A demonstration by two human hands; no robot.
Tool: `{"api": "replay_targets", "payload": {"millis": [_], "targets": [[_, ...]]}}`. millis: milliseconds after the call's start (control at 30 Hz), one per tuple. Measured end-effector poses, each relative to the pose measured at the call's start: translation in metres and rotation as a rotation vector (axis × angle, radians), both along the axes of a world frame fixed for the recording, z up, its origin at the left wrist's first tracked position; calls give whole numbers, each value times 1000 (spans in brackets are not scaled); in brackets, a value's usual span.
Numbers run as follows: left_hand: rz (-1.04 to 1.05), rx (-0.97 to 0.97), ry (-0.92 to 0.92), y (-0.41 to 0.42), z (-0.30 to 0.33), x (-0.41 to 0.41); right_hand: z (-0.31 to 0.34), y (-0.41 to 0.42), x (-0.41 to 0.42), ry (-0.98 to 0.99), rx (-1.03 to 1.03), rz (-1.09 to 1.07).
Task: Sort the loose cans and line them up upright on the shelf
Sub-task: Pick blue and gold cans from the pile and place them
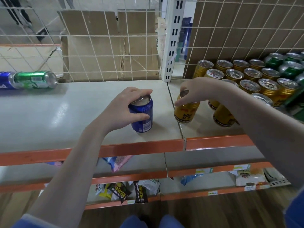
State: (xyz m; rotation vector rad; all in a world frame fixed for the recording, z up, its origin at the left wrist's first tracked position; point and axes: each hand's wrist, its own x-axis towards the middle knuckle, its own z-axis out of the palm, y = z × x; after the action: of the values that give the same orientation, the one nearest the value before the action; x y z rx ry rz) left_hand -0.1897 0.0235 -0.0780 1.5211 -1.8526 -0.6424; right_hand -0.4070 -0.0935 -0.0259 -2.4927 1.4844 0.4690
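A: What are the hands on?

B: The left hand (125, 107) grips a blue can (141, 117) from above, fingers curled over the rim and thumb on its side. The can stands upright on the cream shelf (57, 116), near the middle and close to the orange front edge (131, 149).

A: And the other?

B: The right hand (195, 91) pinches the top of a gold can (185, 111), which tilts slightly, just right of the seam between the two shelf boards.

A: Other cans?

B: Rows of upright gold cans (251, 79) stand at the far right, with green cans (286, 63) beyond them. At the far left a green can (35, 79) lies on its side, end to end with another blue can (5, 83), also lying down.

A: Below?

B: Snack packets (131, 191) on the lower shelves.
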Motion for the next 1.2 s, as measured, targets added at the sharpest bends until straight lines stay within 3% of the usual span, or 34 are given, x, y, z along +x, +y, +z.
{"api": "replay_targets", "payload": {"millis": [200, 600, 867, 1200], "targets": [[-4, -12, 5, 0, 1, 0, 12, -4, -18, -87, 97, 169], [36, -25, 21, 3, 2, -2, 8, 5, -28, -113, -81, 270], [13, -44, 41, -2, 16, -16, 47, 21, -61, -210, -156, 187], [25, -115, 14, 0, 50, -93, 96, 33, -172, -327, -315, 56]]}}
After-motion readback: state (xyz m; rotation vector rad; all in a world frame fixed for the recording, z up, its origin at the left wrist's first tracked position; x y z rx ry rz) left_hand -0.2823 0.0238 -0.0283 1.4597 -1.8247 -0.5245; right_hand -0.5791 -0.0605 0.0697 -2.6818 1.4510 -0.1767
